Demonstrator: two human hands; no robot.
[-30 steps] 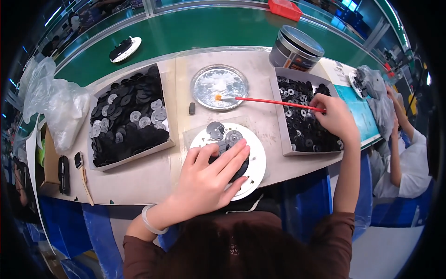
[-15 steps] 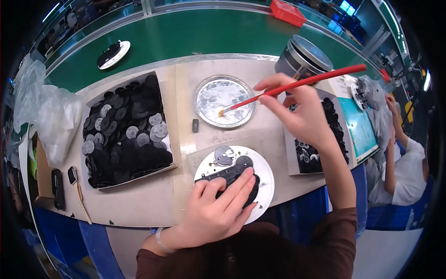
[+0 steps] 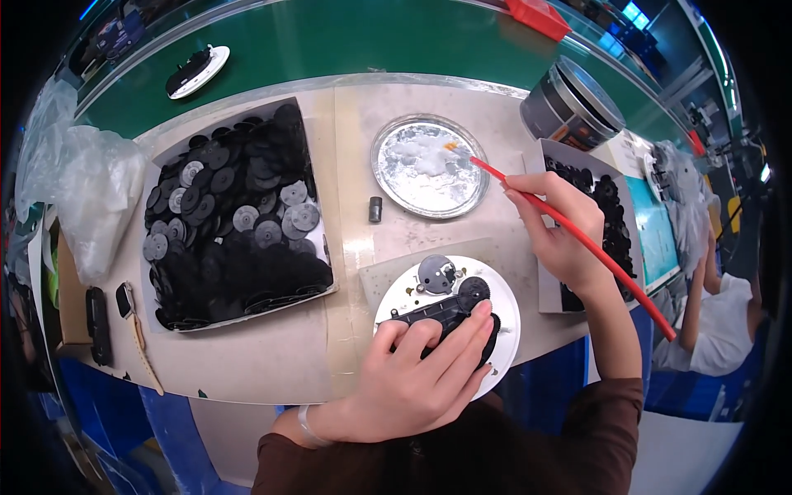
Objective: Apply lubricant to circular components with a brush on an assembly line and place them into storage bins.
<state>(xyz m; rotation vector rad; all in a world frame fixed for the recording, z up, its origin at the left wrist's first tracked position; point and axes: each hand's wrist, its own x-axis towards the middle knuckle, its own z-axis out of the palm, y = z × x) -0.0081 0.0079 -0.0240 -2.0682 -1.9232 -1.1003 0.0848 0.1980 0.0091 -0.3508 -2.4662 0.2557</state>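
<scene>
My right hand (image 3: 565,235) pinches a thin red-handled brush (image 3: 609,266) near its front end. The brush's yellowish tip is at the white grease (image 3: 429,161) in a round, shallow metal lid (image 3: 402,191). My left hand (image 3: 421,375) presses over a black plastic gear assembly (image 3: 445,312), thumb and fingers bent around it and partly hiding it. Beneath the assembly lies a round white plate (image 3: 505,351). A grey disc (image 3: 436,274) sits on its far side, beside small metal parts. A short black cylinder (image 3: 375,209) stands left of the lid.
At left, an open box (image 3: 247,320) brims with black and grey discs. Another parts box (image 3: 548,280) and a large tin (image 3: 561,107) stand right. A watch (image 3: 136,330) and plastic bag (image 3: 103,190) lie far left. Another person's arm (image 3: 701,280) is at far right.
My right hand has moved down and turned, so the brush handle now slopes toward the lower right. The brush tip has shifted to the grease's far right part. My left hand stays on the assembly.
</scene>
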